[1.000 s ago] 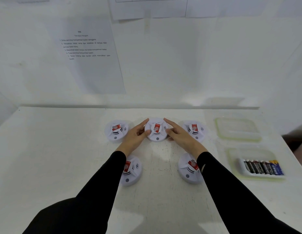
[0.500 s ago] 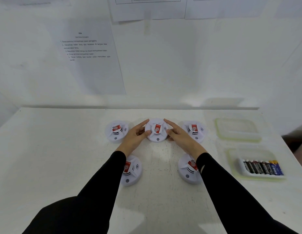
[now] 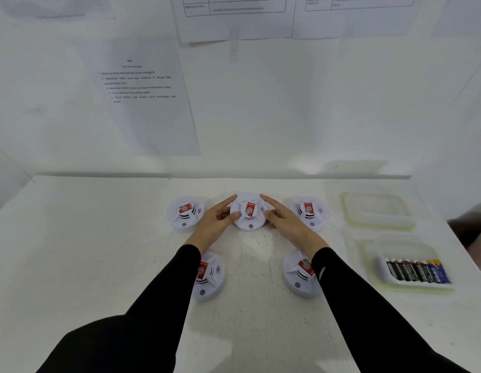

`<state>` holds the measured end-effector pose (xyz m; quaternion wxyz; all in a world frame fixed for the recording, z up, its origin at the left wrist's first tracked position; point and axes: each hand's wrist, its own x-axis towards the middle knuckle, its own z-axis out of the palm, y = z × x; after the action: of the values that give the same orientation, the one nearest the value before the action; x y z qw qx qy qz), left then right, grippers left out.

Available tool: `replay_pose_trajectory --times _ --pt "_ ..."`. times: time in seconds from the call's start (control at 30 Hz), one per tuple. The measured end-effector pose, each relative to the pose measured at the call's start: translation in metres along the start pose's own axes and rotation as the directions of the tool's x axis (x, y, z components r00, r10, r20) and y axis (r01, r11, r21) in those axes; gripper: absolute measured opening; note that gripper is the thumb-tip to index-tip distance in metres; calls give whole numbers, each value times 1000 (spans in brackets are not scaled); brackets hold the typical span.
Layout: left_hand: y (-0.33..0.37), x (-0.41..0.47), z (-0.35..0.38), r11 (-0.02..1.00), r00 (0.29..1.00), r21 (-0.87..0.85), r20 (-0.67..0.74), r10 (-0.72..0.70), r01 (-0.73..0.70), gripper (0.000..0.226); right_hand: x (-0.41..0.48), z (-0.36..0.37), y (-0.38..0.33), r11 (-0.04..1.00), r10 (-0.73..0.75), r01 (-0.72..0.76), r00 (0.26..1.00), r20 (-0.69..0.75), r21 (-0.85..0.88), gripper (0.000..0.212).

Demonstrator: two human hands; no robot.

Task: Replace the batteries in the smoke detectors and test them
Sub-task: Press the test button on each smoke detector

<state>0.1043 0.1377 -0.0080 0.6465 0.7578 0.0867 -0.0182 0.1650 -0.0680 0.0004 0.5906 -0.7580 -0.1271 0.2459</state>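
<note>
Several white round smoke detectors with red labels lie on the white table [image 3: 99, 265]. The middle back detector [image 3: 248, 212] is held from both sides: my left hand [image 3: 216, 222] grips its left edge and my right hand [image 3: 283, 220] grips its right edge, index fingers stretched along the rim. Other detectors sit at the back left [image 3: 185, 213], back right [image 3: 308, 212], front left [image 3: 208, 275] and front right [image 3: 301, 273], the front two partly under my black sleeves.
A clear plastic tub [image 3: 403, 265] at the right holds a row of black and blue batteries [image 3: 417, 271]. Behind it lies an empty clear tub [image 3: 376, 211]. Printed instruction sheets [image 3: 142, 95] hang on the wall behind the table.
</note>
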Motion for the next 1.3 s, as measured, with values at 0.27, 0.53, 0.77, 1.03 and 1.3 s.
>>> replay_pose_trajectory --times 0.27,0.53,0.77,1.03,1.3 --pt "0 0 0 1000 1000 -3 -6 -8 8 53 -1 0 0 999 2 -2 1000 6 -33 45" --pt "1 0 0 1000 1000 -6 -6 -15 15 53 -1 0 1 999 4 -3 1000 8 -44 44" --pt "1 -1 1 1000 1000 -5 -5 -3 3 53 -2 0 0 999 0 0 1000 6 -47 45" --pt "0 0 0 1000 1000 -16 -5 -5 5 53 -2 1 0 999 0 0 1000 4 -47 45" --pt "0 0 0 1000 1000 -9 -9 -3 3 53 -5 1 -3 999 2 -2 1000 11 -42 45"
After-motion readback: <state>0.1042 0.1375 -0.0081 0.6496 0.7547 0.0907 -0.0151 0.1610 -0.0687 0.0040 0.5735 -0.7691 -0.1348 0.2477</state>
